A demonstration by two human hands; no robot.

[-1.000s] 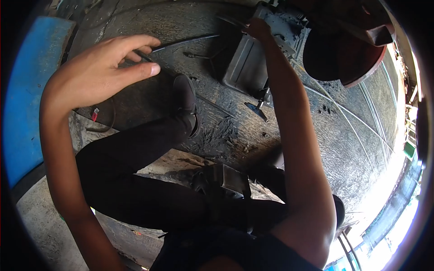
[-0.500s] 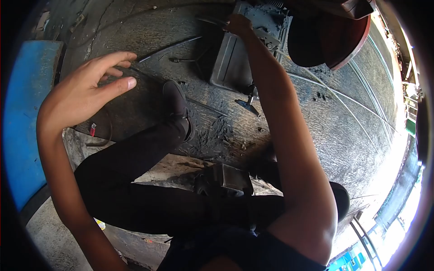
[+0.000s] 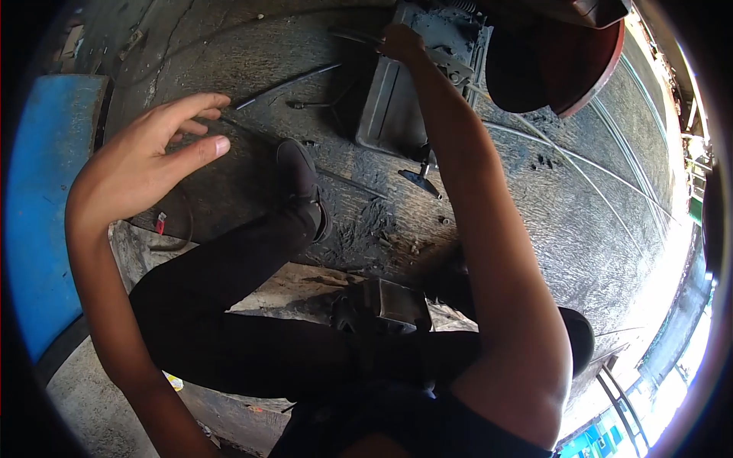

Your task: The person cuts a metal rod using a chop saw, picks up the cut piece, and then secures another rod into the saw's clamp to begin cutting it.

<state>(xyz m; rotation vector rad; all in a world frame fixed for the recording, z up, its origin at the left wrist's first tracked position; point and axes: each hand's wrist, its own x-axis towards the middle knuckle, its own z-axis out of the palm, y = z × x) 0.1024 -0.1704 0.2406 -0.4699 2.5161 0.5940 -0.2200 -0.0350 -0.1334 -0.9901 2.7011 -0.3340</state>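
My right hand (image 3: 402, 43) is closed at the far end of my stretched arm, beside a dark grey metal machine (image 3: 393, 107) on the floor. A dark bar (image 3: 353, 35) sticks out to the left from its fist; the bar's other end is hidden. My left hand (image 3: 156, 149) hangs in the air at the left with nothing in it, fingers loosely bent and thumb apart. Past its fingertips, a thin dark rod (image 3: 289, 85) lies on the floor; I cannot see them touching. A T-shaped metal piece (image 3: 420, 182) juts from the machine's near end.
A reddish round housing (image 3: 588, 72) stands right of the machine. Several long thin rods (image 3: 565, 153) lie across the floor at the right. A blue panel (image 3: 57, 206) is at the left edge. My shoe (image 3: 295, 166) and dark debris (image 3: 370, 229) are on the floor between.
The view has shifted very slightly. Both hands stay almost where they were, the right one still closed on the bar, the left still open.
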